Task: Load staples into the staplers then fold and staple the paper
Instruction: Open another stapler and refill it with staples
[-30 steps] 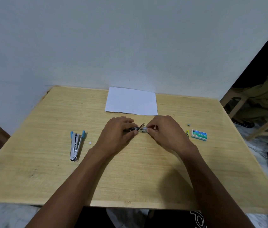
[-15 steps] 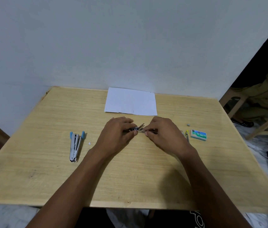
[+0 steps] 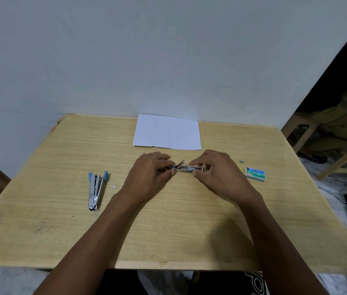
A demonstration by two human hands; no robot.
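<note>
Item: metal stapler (image 3: pixel 186 167), swung open, at the centre of the table (image 3: pixel 168 231). Left hand (image 3: pixel 147 177) grips its left end with fingers curled round it. Right hand (image 3: pixel 219 175) pinches the right end of the magazine. Probably light, rigid, slick and sprung, so best held by the side rails. Blue-tipped stapler (image 3: pixel 96 188) lies left, staple box (image 3: pixel 255 173) right, paper (image 3: pixel 167 132) far centre.

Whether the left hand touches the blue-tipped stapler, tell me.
Apart. The head view shows bare tabletop between the blue-tipped stapler and the left hand, which holds a second stapler.
</note>
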